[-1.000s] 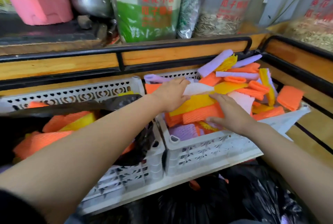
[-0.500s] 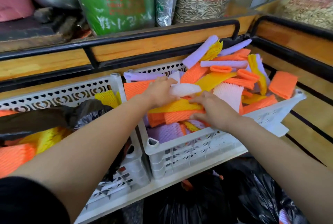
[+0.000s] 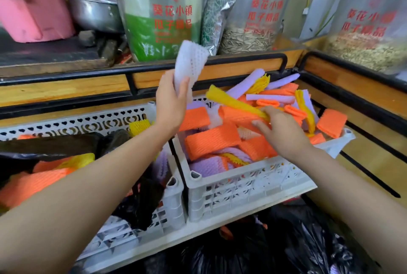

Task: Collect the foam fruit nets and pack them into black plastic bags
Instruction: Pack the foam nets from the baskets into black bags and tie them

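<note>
**Many nets left to pack, one bag part-filled**

Head view. The landmark is the white crate (image 3: 242, 170), heaped above its rim with loose nets (image 3: 211, 139) in orange, purple, yellow and white. Going by that heap, most of the collecting is not yet done.

Left hand (image 3: 170, 106): raised over the crate's far-left corner, with fingers and thumb wrapped round the lower end of a white net (image 3: 191, 60). The net stands up clear of the heap, lifted out but not bagged.

Right hand (image 3: 284, 132): low on the heap inside the crate. Thumb and fingers pinch the near end of a yellow net (image 3: 231, 102), whose far end angles up off the pile. How firm the pinch is cannot be told.

Left of the crate, just beside it: a second crate (image 3: 72, 119) lined with a black bag (image 3: 141, 201), mouth open. The packed nets (image 3: 33, 183) inside are orange and yellow. The bag looks part-full, with room to spare.

In front of the crate and below it: another black bag (image 3: 286, 245). Whether it is full or tied cannot be told.

Behind the crate: a wooden rail (image 3: 242, 71), then seed sacks (image 3: 163, 16).

Remaining, by estimate: bag the two nets in hand, then work down the heap.
</note>
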The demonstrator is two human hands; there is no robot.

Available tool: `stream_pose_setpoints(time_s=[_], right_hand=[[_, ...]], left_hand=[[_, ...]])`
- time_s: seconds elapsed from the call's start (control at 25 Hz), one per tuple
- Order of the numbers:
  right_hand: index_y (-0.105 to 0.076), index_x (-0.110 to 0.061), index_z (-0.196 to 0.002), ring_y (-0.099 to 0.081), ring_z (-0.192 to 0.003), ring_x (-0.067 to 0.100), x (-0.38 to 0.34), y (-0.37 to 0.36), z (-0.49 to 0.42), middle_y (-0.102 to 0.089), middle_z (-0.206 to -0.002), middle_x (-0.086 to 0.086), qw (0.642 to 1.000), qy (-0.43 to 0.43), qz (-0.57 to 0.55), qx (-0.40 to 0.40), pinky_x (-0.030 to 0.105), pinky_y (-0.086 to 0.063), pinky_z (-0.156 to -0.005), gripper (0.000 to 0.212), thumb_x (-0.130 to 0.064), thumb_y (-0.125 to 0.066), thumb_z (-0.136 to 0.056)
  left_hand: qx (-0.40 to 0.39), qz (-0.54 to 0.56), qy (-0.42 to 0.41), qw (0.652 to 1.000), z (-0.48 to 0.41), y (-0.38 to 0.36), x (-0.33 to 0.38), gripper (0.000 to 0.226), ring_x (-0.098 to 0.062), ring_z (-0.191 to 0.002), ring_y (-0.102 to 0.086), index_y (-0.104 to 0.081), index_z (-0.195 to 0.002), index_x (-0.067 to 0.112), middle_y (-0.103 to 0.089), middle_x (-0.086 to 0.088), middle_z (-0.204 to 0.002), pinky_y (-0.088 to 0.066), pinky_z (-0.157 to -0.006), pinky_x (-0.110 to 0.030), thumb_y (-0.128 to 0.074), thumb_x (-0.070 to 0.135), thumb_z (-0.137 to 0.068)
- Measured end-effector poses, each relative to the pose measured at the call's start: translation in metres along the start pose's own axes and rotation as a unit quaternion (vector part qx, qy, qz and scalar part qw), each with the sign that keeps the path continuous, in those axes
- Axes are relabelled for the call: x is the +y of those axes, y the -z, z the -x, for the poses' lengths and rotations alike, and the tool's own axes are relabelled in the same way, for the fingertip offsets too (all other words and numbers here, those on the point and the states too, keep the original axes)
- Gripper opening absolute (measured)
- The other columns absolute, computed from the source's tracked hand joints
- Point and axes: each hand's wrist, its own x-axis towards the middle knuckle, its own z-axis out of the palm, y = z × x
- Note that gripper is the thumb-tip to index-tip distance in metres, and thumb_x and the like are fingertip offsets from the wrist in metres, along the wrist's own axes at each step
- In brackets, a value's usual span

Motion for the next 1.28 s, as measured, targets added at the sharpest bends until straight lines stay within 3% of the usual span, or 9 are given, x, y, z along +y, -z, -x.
stream_pose_setpoints(time_s=[0.12, 0.32, 0.44, 0.6, 0.72, 0.88, 1.0, 1.08, 1.28], right_hand=[[-0.052, -0.008, -0.117, -0.062, -0.087, 0.037, -0.025, 0.015, -0.002, -0.067, -0.091, 0.017, 0.998, -0.020, -0.007, 0.063, 0.036, -0.041, -0.063, 0.033, -0.031, -0.054, -0.094], [-0.045, -0.008, -0.120, -0.057, -0.101, 0.032, -0.094, 0.009, 0.008, -0.061, -0.109, 0.015, 0.991, -0.011, -0.074, 0.112, 0.036, -0.038, -0.073, 0.037, -0.032, -0.054, -0.093], [-0.050, -0.016, -0.119, -0.055, -0.101, 0.023, -0.126, -0.008, 0.026, -0.053, -0.112, 0.004, 0.996, 0.038, -0.066, 0.052, 0.031, -0.039, -0.078, 0.033, -0.036, -0.053, -0.092], [-0.059, -0.023, -0.104, -0.049, -0.103, 0.018, -0.146, -0.008, 0.038, -0.048, -0.106, -0.001, 0.993, 0.107, -0.023, 0.052, 0.027, -0.037, -0.079, 0.019, -0.037, -0.053, -0.093], [-0.056, -0.019, -0.106, -0.052, -0.105, 0.016, -0.156, -0.003, 0.038, -0.053, -0.109, 0.000, 0.981, 0.146, -0.121, 0.044, 0.033, -0.044, -0.087, 0.014, -0.022, -0.051, -0.093], [-0.047, -0.019, -0.112, -0.058, -0.100, -0.001, -0.161, 0.000, 0.033, -0.057, -0.107, -0.010, 0.955, 0.132, -0.266, -0.017, 0.012, -0.047, -0.081, 0.025, -0.006, -0.054, -0.093], [-0.055, -0.011, -0.117, -0.058, -0.104, 0.012, -0.126, -0.014, 0.012, -0.059, -0.114, 0.001, 0.984, 0.121, -0.127, -0.017, 0.021, -0.046, -0.088, 0.025, -0.004, -0.053, -0.093], [-0.056, -0.010, -0.122, -0.054, -0.114, 0.022, -0.092, -0.032, -0.001, -0.058, -0.124, 0.008, 0.995, 0.080, -0.018, -0.053, 0.025, -0.037, -0.093, 0.029, -0.007, -0.053, -0.093], [-0.030, -0.008, -0.144, -0.026, -0.140, 0.024, -0.049, -0.076, -0.015, -0.033, -0.150, 0.011, 0.977, -0.011, 0.052, -0.206, 0.027, -0.018, -0.109, 0.055, -0.022, -0.053, -0.096]], left_hand=[[-0.007, 0.027, 0.065, 0.998, 0.003, 0.022, 0.007, 0.025, -0.012, -0.087, -0.048, -0.050, -0.118, 0.006, -0.052, 0.002, -0.099, -0.036, -0.061, -0.008, -0.044, 0.021, -0.099], [-0.095, 0.131, 0.117, 0.980, 0.041, 0.037, 0.011, 0.009, -0.020, -0.091, -0.057, -0.050, -0.105, 0.016, -0.059, -0.004, -0.096, -0.048, -0.078, -0.032, -0.049, 0.019, -0.097], [-0.126, 0.188, 0.157, 0.961, 0.058, 0.049, 0.016, 0.019, -0.031, -0.092, -0.062, -0.056, -0.093, 0.019, -0.064, -0.016, -0.096, -0.051, -0.089, -0.048, -0.045, 0.034, -0.097], [-0.235, 0.340, 0.193, 0.890, 0.067, 0.076, 0.029, 0.046, -0.017, -0.108, -0.063, -0.057, -0.121, 0.015, -0.067, -0.005, -0.116, -0.052, -0.092, -0.031, -0.051, 0.048, -0.089], [-0.226, 0.326, 0.145, 0.906, 0.070, 0.087, 0.033, 0.030, -0.019, -0.107, -0.064, -0.059, -0.116, 0.014, -0.067, -0.007, -0.115, -0.052, -0.092, -0.031, -0.063, 0.024, -0.088], [-0.123, 0.246, 0.162, 0.948, 0.061, 0.099, 0.025, 0.026, -0.012, -0.100, -0.065, -0.059, -0.113, 0.021, -0.068, 0.001, -0.109, -0.052, -0.092, -0.038, -0.064, 0.018, -0.087], [-0.082, 0.190, 0.173, 0.963, 0.051, 0.109, 0.008, 0.048, -0.012, -0.104, -0.063, -0.049, -0.129, 0.018, -0.064, 0.001, -0.118, -0.052, -0.092, -0.038, -0.068, 0.028, -0.085], [-0.078, 0.189, 0.167, 0.964, 0.048, 0.114, 0.003, 0.050, -0.011, -0.105, -0.062, -0.047, -0.131, 0.018, -0.063, 0.001, -0.119, -0.053, -0.090, -0.033, -0.066, 0.027, -0.086], [-0.089, 0.181, 0.180, 0.963, 0.042, 0.117, -0.013, 0.047, -0.008, -0.102, -0.063, -0.048, -0.131, 0.020, -0.064, 0.004, -0.117, -0.053, -0.085, -0.027, -0.064, 0.028, -0.088]])
